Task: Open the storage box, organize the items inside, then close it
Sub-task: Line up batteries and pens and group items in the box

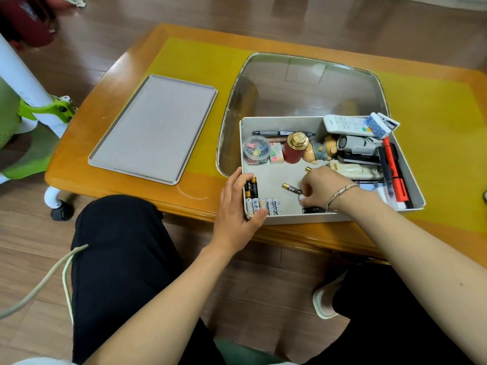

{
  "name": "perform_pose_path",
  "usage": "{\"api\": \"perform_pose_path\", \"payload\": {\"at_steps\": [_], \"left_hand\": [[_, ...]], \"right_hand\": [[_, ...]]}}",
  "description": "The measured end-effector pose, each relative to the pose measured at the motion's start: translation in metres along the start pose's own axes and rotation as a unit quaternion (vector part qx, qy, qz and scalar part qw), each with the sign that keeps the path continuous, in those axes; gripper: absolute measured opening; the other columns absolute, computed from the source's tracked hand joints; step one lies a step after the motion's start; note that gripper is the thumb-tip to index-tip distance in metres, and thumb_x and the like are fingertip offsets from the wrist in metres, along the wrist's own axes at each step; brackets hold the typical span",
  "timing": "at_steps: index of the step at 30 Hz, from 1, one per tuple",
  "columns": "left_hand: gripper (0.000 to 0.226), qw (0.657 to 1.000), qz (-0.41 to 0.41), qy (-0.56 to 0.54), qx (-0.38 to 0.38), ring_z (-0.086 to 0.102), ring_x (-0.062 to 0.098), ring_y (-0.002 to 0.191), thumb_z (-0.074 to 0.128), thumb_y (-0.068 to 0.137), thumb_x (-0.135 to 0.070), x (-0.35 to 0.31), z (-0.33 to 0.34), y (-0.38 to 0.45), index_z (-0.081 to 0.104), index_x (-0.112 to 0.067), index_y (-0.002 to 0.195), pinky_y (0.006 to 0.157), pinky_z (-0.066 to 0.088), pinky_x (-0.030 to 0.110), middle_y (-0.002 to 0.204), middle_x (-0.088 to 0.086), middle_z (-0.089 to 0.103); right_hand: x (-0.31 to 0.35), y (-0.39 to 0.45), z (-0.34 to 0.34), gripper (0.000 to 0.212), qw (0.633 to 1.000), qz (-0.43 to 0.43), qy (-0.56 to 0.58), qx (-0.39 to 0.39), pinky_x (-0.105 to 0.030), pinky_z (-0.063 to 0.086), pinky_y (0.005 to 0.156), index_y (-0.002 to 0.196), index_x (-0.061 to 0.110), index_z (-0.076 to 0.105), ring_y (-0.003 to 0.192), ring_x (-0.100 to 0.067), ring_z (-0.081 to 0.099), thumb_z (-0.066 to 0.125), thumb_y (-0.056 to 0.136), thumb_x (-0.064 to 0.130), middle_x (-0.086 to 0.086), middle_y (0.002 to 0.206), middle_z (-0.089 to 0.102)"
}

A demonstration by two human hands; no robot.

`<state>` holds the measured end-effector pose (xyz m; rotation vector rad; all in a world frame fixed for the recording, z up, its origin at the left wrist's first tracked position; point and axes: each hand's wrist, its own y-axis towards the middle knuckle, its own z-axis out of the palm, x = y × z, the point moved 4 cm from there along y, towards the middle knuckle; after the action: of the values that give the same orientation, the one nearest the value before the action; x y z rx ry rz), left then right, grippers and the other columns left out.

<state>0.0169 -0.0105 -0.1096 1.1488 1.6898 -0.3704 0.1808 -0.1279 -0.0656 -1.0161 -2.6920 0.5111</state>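
Open, lidless pale-grey rectangular plastic storage box [279, 122] at the near edge of the low orange-and-yellow wooden table [184, 56], partly over its glass centre panel; flat grey rectangular lid [154, 127] lying apart on the table to the left. Left hand [237, 204] clasped around the box's near-left corner, thumb at the near wall, fingers curled over the left rim, beside a tidy row of white and black-and-gold batteries [261, 201] lined up in that corner. Right hand [324, 188], silver bracelet at the wrist, down inside the box, fingertips pinched on a small white battery [301, 198]; loose black-and-gold battery [291, 188] lying just beside the fingers. Further back in the box: round clear tub of coloured clips [256, 150], red jar with gold lid [295, 147], small bear figurine [322, 150], black pen [274, 133]; white remote control [345, 125] propped on the far-right rim.
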Motion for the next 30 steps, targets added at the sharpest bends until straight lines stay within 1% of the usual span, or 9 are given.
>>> {"api": "perform_pose_path", "payload": {"at_steps": [4,6,9,11,14,17,22,27,30], "left_hand": [[0.075,1.000,0.002,0.002,-0.002,0.033,0.017,0.134,0.030,0.079,-0.082,0.001,0.000,0.000,0.028,-0.034,0.136,0.097,0.024,0.007,0.148,0.006,0.033],[0.075,1.000,0.001,0.004,-0.003,0.034,0.018,0.133,0.030,0.079,-0.083,0.001,0.000,0.000,0.028,-0.034,0.136,0.097,0.026,0.010,0.148,0.006,0.034],[0.074,1.000,0.001,0.006,-0.002,0.035,0.020,0.133,0.031,0.079,-0.082,0.001,0.001,0.000,0.027,-0.034,0.136,0.100,0.030,0.021,0.147,0.007,0.034],[0.075,1.000,0.001,0.006,-0.001,0.035,0.020,0.133,0.031,0.079,-0.082,0.001,0.001,0.000,0.027,-0.034,0.136,0.098,0.030,0.020,0.148,0.007,0.033],[0.074,1.000,0.000,0.003,0.001,0.035,0.020,0.132,0.031,0.079,-0.082,0.001,0.000,0.000,0.026,-0.035,0.136,0.097,0.031,0.020,0.148,0.007,0.033],[0.074,1.000,0.001,0.002,-0.001,0.036,0.020,0.131,0.031,0.079,-0.081,0.000,0.000,0.000,0.026,-0.035,0.136,0.096,0.032,0.020,0.148,0.007,0.033],[0.075,1.000,0.002,0.004,-0.004,0.036,0.020,0.131,0.031,0.079,-0.081,0.000,0.000,0.000,0.027,-0.033,0.136,0.097,0.032,0.020,0.147,0.007,0.034],[0.075,1.000,0.001,0.003,-0.003,0.036,0.020,0.132,0.031,0.079,-0.082,0.000,-0.001,0.000,0.026,-0.034,0.137,0.097,0.034,0.021,0.148,0.006,0.032],[0.076,1.000,-0.001,0.001,-0.002,0.035,0.019,0.132,0.031,0.079,-0.082,0.000,0.000,0.000,0.026,-0.034,0.137,0.097,0.034,0.021,0.148,0.006,0.032]], "right_hand": [[-0.002,0.001,-0.011,0.012,0.997,0.004,0.028,-0.077,-0.033,0.051,0.070,0.076,0.013,0.063,0.078,-0.028,0.059,0.061,0.079,0.023,-0.010,0.076,0.064],[0.001,0.001,-0.015,0.013,0.989,0.005,0.102,-0.103,-0.033,0.052,0.073,0.084,0.013,0.068,0.075,-0.021,0.061,0.064,0.081,0.025,-0.006,0.078,0.066],[0.014,0.000,-0.007,0.010,0.983,-0.022,0.180,-0.009,-0.013,0.046,0.057,0.092,0.022,0.070,0.057,0.001,0.057,0.064,0.083,0.023,0.004,0.073,0.066],[0.019,0.001,0.003,0.009,0.984,-0.024,0.170,0.039,-0.006,0.037,0.047,0.091,0.027,0.069,0.054,0.002,0.056,0.065,0.083,0.024,0.008,0.070,0.064],[0.014,0.005,0.007,0.010,0.981,0.027,0.191,0.024,-0.015,0.041,0.048,0.090,0.020,0.067,0.055,-0.007,0.059,0.070,0.082,0.026,0.001,0.075,0.067],[0.012,0.006,0.011,0.011,0.958,0.050,0.273,0.074,-0.021,0.048,0.042,0.094,0.017,0.063,0.055,-0.015,0.068,0.067,0.085,0.016,-0.005,0.068,0.071],[0.017,0.005,0.011,0.023,0.972,0.006,0.211,0.105,-0.012,0.043,0.041,0.100,0.022,0.059,0.056,-0.009,0.067,0.066,0.081,0.011,0.003,0.062,0.070],[0.019,0.006,0.009,0.020,0.978,-0.012,0.190,0.080,-0.021,0.053,0.067,0.100,0.016,0.068,0.069,-0.013,0.069,0.061,0.083,0.009,0.009,0.064,0.067],[0.017,0.004,0.011,0.019,0.971,-0.005,0.212,0.109,-0.022,0.053,0.060,0.100,0.017,0.065,0.062,-0.011,0.068,0.064,0.083,0.009,0.000,0.069,0.072]]}}
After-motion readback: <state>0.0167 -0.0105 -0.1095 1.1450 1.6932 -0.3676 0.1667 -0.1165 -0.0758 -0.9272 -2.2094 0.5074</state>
